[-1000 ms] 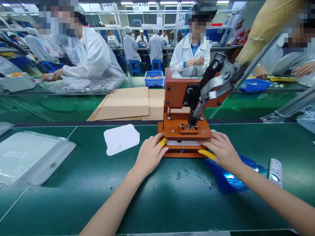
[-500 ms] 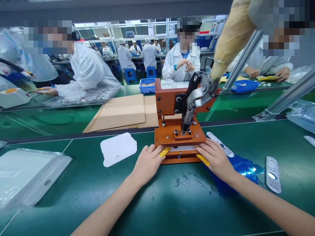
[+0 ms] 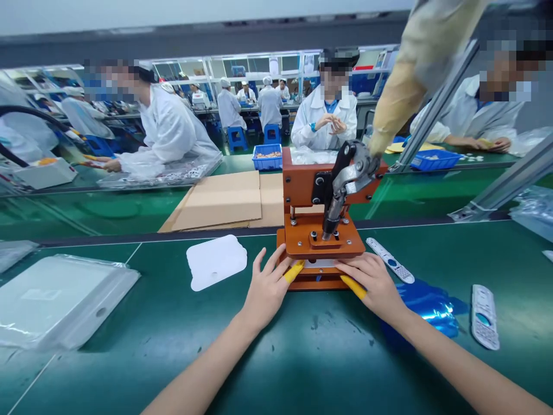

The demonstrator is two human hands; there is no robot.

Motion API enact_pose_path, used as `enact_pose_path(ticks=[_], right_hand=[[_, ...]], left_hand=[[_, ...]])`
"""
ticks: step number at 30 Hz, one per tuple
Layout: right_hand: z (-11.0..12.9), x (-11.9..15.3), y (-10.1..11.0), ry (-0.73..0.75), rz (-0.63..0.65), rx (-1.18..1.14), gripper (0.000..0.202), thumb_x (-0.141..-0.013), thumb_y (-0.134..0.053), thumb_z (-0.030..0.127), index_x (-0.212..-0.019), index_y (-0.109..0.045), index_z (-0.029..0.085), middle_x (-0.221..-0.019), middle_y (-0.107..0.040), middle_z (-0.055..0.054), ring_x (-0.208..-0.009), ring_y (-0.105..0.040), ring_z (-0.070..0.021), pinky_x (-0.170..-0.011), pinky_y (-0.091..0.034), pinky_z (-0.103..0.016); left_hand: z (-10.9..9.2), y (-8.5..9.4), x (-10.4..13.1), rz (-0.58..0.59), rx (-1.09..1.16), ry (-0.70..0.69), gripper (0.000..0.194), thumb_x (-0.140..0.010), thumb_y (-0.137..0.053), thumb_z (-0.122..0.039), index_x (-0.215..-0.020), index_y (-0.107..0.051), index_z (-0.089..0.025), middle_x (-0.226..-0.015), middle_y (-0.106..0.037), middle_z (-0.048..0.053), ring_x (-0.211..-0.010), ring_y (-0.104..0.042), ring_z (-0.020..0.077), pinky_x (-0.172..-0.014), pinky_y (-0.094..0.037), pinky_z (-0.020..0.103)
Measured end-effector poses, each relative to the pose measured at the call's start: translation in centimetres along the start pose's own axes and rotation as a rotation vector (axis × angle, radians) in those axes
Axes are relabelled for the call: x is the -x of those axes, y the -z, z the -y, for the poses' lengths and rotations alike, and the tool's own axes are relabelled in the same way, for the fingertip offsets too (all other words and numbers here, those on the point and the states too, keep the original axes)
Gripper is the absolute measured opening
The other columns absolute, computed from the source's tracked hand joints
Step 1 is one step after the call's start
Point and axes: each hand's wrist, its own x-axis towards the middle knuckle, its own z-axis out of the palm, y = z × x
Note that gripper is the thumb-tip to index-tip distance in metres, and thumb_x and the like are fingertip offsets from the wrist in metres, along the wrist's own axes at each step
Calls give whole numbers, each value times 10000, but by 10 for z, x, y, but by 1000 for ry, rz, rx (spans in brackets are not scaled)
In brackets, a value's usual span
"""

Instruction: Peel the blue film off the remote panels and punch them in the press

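An orange hand press (image 3: 322, 236) with a black and metal lever stands on the green bench in front of me. My left hand (image 3: 268, 285) rests at its left front corner, fingers spread, thumb in a yellow cot touching the base. My right hand (image 3: 370, 278) lies at the right front corner, its yellow-capped thumb beside the press. Both sets of fingertips touch a white piece (image 3: 322, 263) lying in the slot under the press plate. Whether the fingers pinch it is hidden.
A white plastic card (image 3: 216, 260) lies left of the press, a stack of clear bags (image 3: 56, 297) farther left. Two remote controls (image 3: 390, 260) (image 3: 484, 316) and blue film (image 3: 427, 302) lie on the right. Cardboard sheets (image 3: 224, 199) lie behind. People in white coats work across the line.
My view has tilted and shifted slightly. My left hand's fingers have spread apart at the press's corner. Both hands stay at the front of the press.
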Motion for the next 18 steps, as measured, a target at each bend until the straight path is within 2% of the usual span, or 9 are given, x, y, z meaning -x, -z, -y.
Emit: enact_pose_path(ticks=[2,4,6,8,10,12,13,15,18], right_hand=[[-4,-1,13,-66,-4,-73,254,-892,-543,193,-1133,-606,240,-1016,-672,-58,-960,-614,-219,-859,-494,-413],[-3,-16,35,-165,-127,-86,226,-886,-553,218,-1102,-616,246,-1025,-660,-63,-968,-618,-220,-856,-508,-396],[8,-52,64,-232,-338,-144,253,-873,-574,237,-1123,-610,255,-1049,-638,-71,-958,-623,-219,-858,-513,-389],[30,-105,95,-197,-500,-396,387,-862,-598,288,-1243,-532,278,-1164,-592,-70,-982,-622,-210,-889,-509,-378],[58,-160,122,-107,-467,-707,329,-923,-485,324,-1250,-505,294,-1191,-575,-20,-1074,-579,-184,-931,-464,-345],[84,-202,138,-95,-360,-860,349,-974,-272,324,-1069,-588,209,-931,-606,14,-912,-621,-140,-780,-474,-296],[95,-213,139,-85,-339,-877,453,-973,-189,356,-922,-602,178,-780,-570,25,-754,-619,-111,-671,-461,-273],[106,-216,126,-19,-422,-837,513,-953,-182,457,-702,-535,183,-603,-458,48,-517,-520,-69,-523,-396,-243],[99,-187,83,249,-608,-663,416,-905,-478,463,-586,-468,195,-531,-433,52,-484,-472,-82,-517,-412,-267]], left_hand=[[-1,3,10,-135,44,83,382,-883,-489,-94,-1237,-504,-239,-1213,-614,84,-1258,-458,266,-1046,-324,541],[4,6,20,-299,81,204,384,-868,-521,-118,-1236,-487,-224,-1168,-601,106,-1179,-507,259,-991,-393,497],[14,9,29,-429,101,315,351,-869,-511,-127,-1210,-500,-210,-1120,-579,111,-1096,-535,249,-925,-442,458],[25,10,34,-494,118,390,278,-882,-476,-130,-1142,-543,-202,-1077,-563,102,-1031,-545,234,-875,-463,429],[34,11,37,-498,144,438,229,-895,-448,-138,-1078,-572,-198,-1047,-556,91,-999,-546,221,-851,-471,411],[39,11,40,-490,182,481,202,-903,-437,-157,-1032,-586,-197,-1024,-553,82,-986,-553,211,-847,-477,395],[40,11,41,-489,202,507,193,-905,-434,-168,-1013,-591,-198,-1011,-553,77,-981,-559,205,-846,-481,384],[42,11,44,-495,236,566,180,-909,-432,-188,-983,-595,-196,-984,-553,68,-964,-568,196,-838,-488,362],[45,11,46,-493,266,614,167,-905,-438,-195,-958,-596,-194,-963,-557,61,-939,-573,189,-819,-491,341]])
